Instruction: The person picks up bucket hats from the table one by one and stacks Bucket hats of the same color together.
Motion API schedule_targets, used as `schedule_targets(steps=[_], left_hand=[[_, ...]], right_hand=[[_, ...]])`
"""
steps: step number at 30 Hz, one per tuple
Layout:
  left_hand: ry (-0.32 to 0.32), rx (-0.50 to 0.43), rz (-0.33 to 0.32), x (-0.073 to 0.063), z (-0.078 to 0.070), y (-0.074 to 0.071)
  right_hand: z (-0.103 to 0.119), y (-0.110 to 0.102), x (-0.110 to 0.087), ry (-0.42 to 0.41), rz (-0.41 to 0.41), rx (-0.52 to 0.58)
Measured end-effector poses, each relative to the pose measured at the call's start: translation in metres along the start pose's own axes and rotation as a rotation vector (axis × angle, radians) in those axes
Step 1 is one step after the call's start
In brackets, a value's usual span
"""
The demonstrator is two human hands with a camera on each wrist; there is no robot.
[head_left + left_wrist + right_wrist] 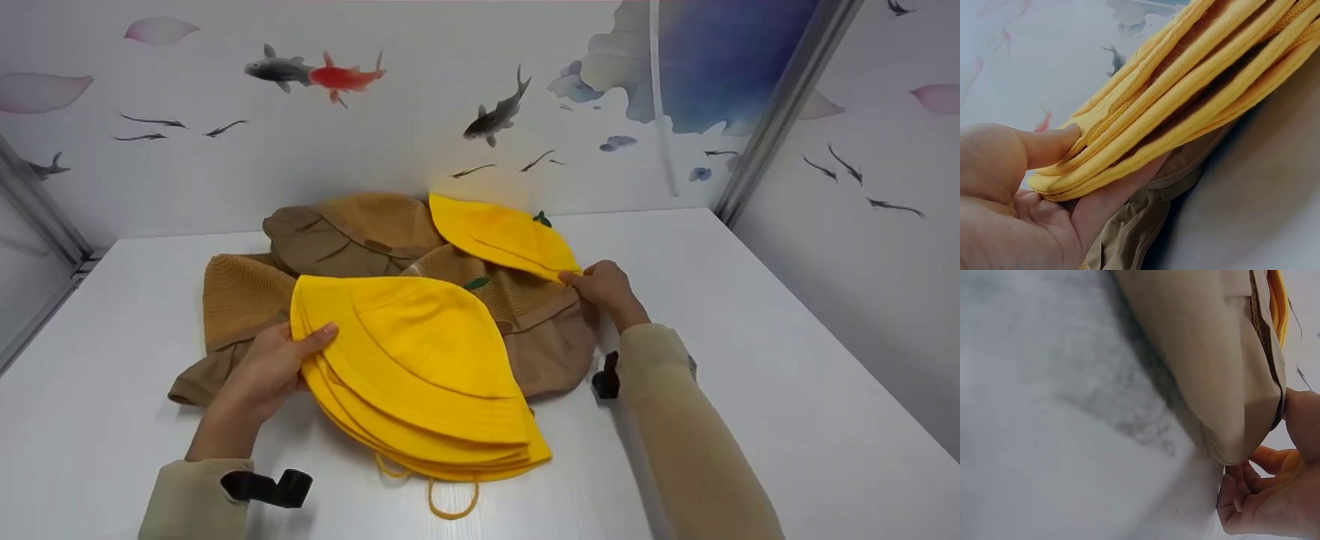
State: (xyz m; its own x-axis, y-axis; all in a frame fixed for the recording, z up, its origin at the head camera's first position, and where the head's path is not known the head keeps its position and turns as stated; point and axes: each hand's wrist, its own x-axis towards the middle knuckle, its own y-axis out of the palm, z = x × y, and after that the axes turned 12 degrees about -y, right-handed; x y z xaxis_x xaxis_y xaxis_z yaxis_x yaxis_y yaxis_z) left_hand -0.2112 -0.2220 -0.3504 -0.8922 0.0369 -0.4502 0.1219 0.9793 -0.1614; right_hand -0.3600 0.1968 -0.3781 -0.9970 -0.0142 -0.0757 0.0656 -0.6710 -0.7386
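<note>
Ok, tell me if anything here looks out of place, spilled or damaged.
No spill or damage shows. One yellow hat is apart from the yellow stack, over the brown hats at the back, so it looks like a stray. Thin yellow cord loops also poke out below the stack's brims, a bit untidy.

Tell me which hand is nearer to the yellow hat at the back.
Right. The right hand is at the right-hand end of the rear yellow hat, pinching its edge; the left hand is farther off, gripping the front stack of yellow hats.
</note>
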Motion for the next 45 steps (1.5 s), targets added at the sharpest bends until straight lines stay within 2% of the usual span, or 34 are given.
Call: schedule_targets(steps=[6,18,23,33,41,45], left_hand=[[0.001,0.005,-0.013,-0.002,-0.002,-0.001],[0.03,0.027,-0.006,0.0,-0.005,-0.001],[0.024,0.024,-0.006,-0.001,-0.004,-0.001],[0.027,0.004,-0.009,-0.002,-0.003,-0.001],[0.048,-0.021,-0.039,-0.004,-0.004,0.004],[0.046,-0.028,-0.039,-0.004,-0.003,0.006]], right_hand=[[-0.002,-0.006,0.0,0.068,0.009,0.099],[-0.02,-0.026,0.001,0.215,-0.037,0.419],[-0.028,-0.027,-0.001,0.214,-0.055,0.491],[-0.033,-0.022,-0.005,0.192,-0.127,0.514],[-0.032,-0.016,-0.008,0.201,-0.216,0.457],[-0.032,-0.015,-0.01,0.174,-0.221,0.419]])
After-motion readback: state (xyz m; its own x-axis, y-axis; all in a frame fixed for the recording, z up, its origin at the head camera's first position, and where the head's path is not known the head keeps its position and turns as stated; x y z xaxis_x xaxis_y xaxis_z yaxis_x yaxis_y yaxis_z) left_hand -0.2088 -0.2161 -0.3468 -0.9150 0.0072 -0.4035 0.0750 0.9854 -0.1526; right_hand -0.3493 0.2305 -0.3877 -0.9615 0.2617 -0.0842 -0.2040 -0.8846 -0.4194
